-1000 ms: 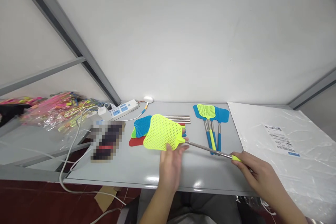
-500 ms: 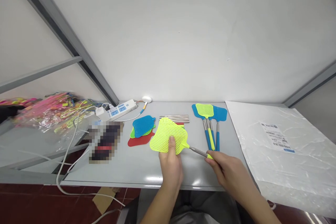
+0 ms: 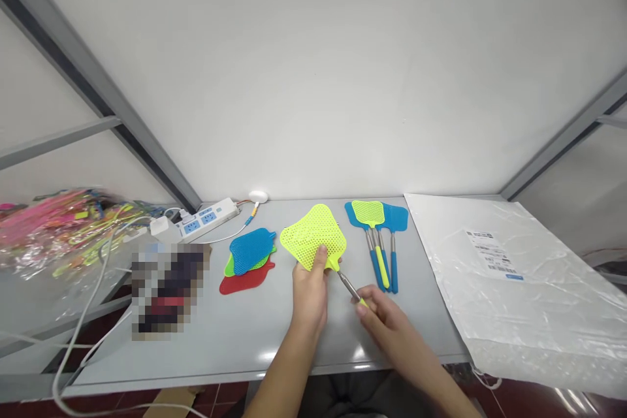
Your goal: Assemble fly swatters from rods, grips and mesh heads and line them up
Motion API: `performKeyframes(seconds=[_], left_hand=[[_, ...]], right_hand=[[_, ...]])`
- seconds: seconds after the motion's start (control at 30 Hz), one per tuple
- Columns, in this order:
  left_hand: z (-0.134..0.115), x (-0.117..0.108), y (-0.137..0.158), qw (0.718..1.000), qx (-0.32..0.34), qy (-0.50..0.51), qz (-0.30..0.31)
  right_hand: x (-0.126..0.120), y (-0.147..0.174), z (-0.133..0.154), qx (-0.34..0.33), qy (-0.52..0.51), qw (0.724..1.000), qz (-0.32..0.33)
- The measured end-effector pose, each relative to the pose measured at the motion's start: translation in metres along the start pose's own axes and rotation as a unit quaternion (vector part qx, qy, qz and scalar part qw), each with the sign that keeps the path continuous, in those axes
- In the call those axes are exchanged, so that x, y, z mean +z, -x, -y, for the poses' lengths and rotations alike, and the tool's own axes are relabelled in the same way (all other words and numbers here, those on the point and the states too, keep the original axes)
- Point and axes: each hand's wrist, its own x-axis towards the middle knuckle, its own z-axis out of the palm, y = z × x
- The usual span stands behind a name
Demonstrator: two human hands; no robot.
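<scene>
A yellow-green fly swatter [image 3: 312, 230] is held over the middle of the table, its mesh head tilted up to the left. My left hand [image 3: 309, 297] is closed on the lower part of the head, with the thumb on top. My right hand [image 3: 389, 323] is closed around the grip at the end of the metal shaft [image 3: 349, 285]. To the left lie loose swatter heads: a blue one [image 3: 251, 249], a green one [image 3: 228, 267] and a red one [image 3: 245, 281]. Assembled swatters [image 3: 368, 212] with blue and yellow-green grips lie together on the right.
A white power strip [image 3: 210, 219] with cables stands at the back left, near a blurred dark object [image 3: 171, 290]. Bagged colourful items [image 3: 73, 228] are at the far left. A large white plastic package [image 3: 519, 287] covers the table's right end. A wall [image 3: 313, 78] rises behind.
The swatter has turned so its head points further up and its handle further down. My right hand has come lower and closer to my left. The camera view has shifted; metal rods are now mostly hidden.
</scene>
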Motion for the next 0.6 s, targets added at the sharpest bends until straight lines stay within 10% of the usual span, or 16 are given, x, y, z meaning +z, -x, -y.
performKeyframes(seconds=[0.13,0.33,0.6], left_hand=[[0.012,0.009,-0.008,0.989,0.004,-0.129,0.067],[0.031,0.017,0.007,0.922,0.077,-0.315,0.213],[0.04,0.005,0.014,0.786,0.215,-0.507,0.281]], right_hand=[[-0.001,-0.007,-0.003,-0.12,0.226,0.953,-0.161],[-0.038,-0.019,0.004,-0.047,0.299,0.907,-0.293],[-0.079,-0.07,0.025,0.073,0.474,0.827,-0.292]])
